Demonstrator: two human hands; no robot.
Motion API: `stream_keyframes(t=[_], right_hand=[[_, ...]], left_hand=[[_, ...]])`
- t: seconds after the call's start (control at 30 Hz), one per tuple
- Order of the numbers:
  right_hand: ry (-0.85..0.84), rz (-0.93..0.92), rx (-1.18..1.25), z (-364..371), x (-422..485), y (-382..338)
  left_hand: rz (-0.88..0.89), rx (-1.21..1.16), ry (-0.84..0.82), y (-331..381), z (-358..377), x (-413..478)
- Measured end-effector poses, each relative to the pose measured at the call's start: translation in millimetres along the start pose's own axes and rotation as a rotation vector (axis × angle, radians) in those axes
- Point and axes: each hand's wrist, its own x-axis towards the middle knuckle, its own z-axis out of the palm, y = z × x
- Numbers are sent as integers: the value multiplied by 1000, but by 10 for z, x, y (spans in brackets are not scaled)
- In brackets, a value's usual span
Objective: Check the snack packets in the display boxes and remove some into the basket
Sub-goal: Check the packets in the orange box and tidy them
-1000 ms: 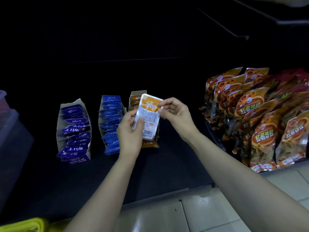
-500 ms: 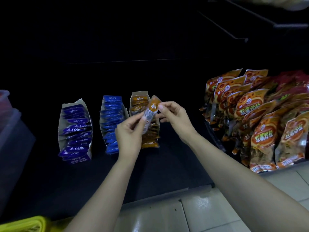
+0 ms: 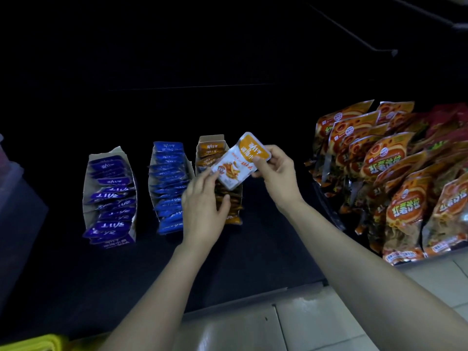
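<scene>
An orange and white snack packet (image 3: 240, 160) is held up front side showing, above the orange display box (image 3: 211, 140). My right hand (image 3: 276, 173) pinches its top right corner. My left hand (image 3: 205, 206) touches its lower left edge with the fingertips. Left of the orange box stand a box of blue packets (image 3: 169, 186) and a box of purple packets (image 3: 110, 196), all on a dark shelf. A yellow basket (image 3: 38, 343) shows at the bottom left corner.
Large orange snack bags (image 3: 395, 178) fill the rack at the right, close to my right forearm. A translucent plastic container (image 3: 15, 188) stands at the far left. Pale floor tiles (image 3: 316, 323) lie below the shelf edge.
The packet was turned over: its white back with a barcode faced me, then it went edge-on, and its printed front faces me now. Both hands stayed on it.
</scene>
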Motion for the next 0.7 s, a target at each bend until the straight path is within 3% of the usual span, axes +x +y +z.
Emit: stream_keyframes(t=[0.2,0.7], right_hand=[[55,-115,18,34,114,10],[-132,-126,-325,304,135,430]], left_hand=[[-29,185,-158,-119,70,80],[61,281,-88,-254,160,56]])
